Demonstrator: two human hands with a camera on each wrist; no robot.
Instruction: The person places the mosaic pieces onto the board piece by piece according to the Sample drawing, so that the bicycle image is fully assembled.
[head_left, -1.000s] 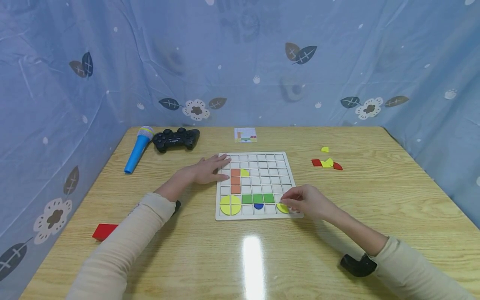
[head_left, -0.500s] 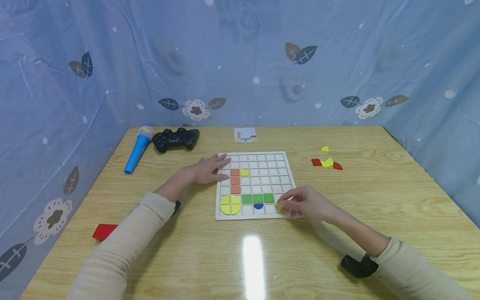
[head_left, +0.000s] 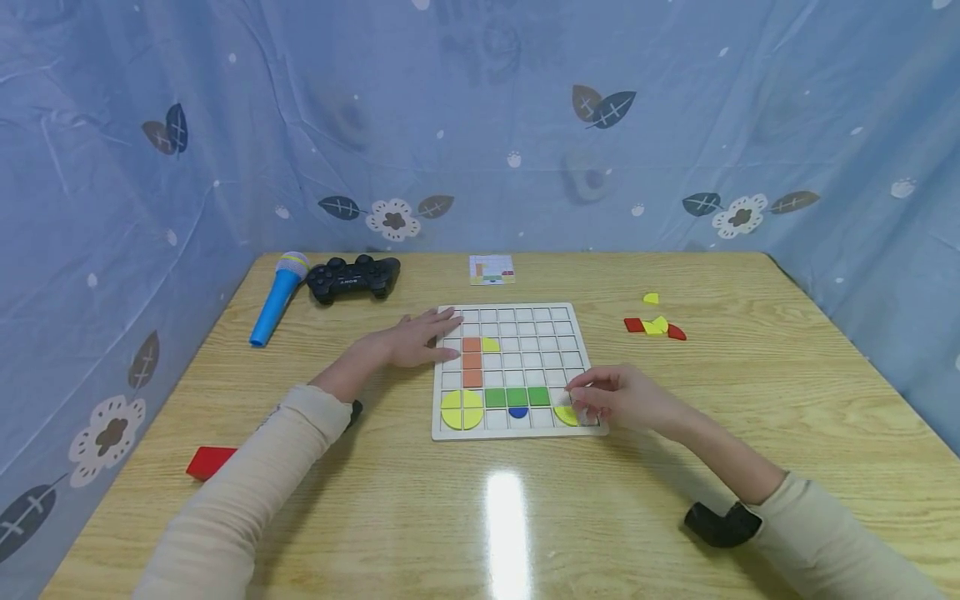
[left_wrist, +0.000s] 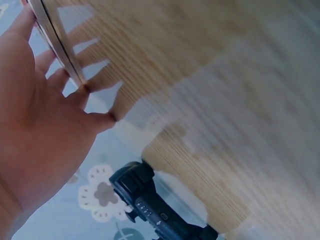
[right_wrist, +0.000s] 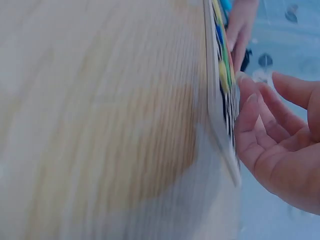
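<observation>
A white grid board [head_left: 555,309] lies mid-table. My left hand [head_left: 414,340] rests on its left edge with fingers spread; the left wrist view shows the fingers at the board's edge [left_wrist: 62,45]. My right hand [head_left: 618,400] is over the lower right corner, fingers loosely bent and nothing visible between them in the right wrist view. Just below its fingertips lies a yellow curved piece [head_left: 565,416]. Elsewhere on the grid are orange squares [head_left: 472,361], a yellow quarter-circle [head_left: 490,344], green squares [head_left: 517,397], a blue half-circle [head_left: 518,412] and yellow quarters [head_left: 452,402] forming a circle.
A small pattern card [head_left: 492,270] lies behind the board. Loose red [head_left: 633,325] and yellow pieces [head_left: 651,297] are at the right. A blue toy microphone [head_left: 275,304] and a black game controller [head_left: 352,279] lie back left; a red block [head_left: 208,463] is front left.
My right hand shifts slightly left and down over the yellow curved piece, then back up and right, uncovering more of it. My left hand stays on the board's edge.
</observation>
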